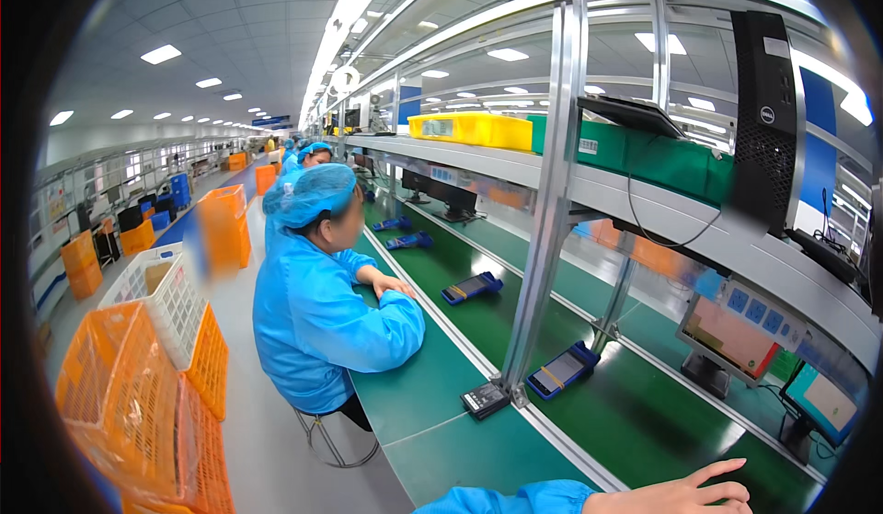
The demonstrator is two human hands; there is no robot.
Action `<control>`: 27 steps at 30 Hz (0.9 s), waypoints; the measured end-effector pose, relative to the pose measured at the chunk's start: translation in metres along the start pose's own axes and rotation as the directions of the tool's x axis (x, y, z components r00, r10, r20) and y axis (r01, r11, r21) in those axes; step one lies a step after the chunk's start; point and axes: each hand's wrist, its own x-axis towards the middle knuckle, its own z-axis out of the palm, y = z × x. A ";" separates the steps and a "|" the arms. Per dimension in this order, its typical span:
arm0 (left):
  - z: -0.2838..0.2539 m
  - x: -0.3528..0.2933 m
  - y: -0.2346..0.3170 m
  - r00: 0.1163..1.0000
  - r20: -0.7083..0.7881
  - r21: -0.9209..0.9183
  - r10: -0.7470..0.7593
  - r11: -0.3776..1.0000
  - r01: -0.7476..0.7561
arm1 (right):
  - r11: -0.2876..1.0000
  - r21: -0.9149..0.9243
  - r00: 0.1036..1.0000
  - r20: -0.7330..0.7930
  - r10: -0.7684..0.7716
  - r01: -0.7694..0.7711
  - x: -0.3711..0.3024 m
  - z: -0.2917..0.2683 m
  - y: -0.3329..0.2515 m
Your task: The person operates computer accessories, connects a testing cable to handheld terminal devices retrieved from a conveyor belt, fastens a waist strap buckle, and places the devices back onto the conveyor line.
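Note:
My left hand (676, 498) reaches in at the lower right, in a blue sleeve, over the edge of the green belt (635, 431). Its fingers are stretched out and apart, with nothing seen in them; the lower part is cut off by the picture's edge. Nearest to it on the belt lies a blue handheld terminal (563, 370) with a dark screen and a yellow band across it. Farther along lies a similar terminal (472, 287). A small black box-like device (485, 399) sits at the foot of the metal post. My right hand is out of view.
A co-worker (322, 284) in blue coat and cap sits at the bench, forearms resting on it. A metal post (552, 183) rises beside the belt. Orange crates (120, 394) and a white basket (161, 293) stand at left. Monitors (736, 325) stand beyond the belt, under a shelf.

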 end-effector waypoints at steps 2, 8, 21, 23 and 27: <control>-0.005 0.000 0.001 0.999 0.020 -0.081 -0.047 0.996 0.048 | 0.998 0.014 0.995 0.070 0.064 -0.065 0.004 0.003 0.001; -0.007 -0.005 0.007 0.964 0.238 -0.150 -0.121 0.976 0.159 | 0.981 -0.192 0.945 0.321 0.058 0.005 0.019 0.007 0.000; -0.001 0.009 0.003 0.842 0.509 -0.198 -0.179 0.928 0.317 | 0.974 -0.223 0.900 0.431 0.068 0.033 0.017 -0.001 0.023; -0.001 0.010 0.003 0.832 0.521 -0.209 -0.191 0.917 0.341 | 0.993 -0.111 0.898 0.439 0.018 0.035 0.016 0.003 0.024; 0.002 0.012 0.001 0.818 0.540 -0.203 -0.200 0.912 0.357 | 0.978 -0.167 0.929 0.366 -0.059 0.127 0.014 0.005 0.021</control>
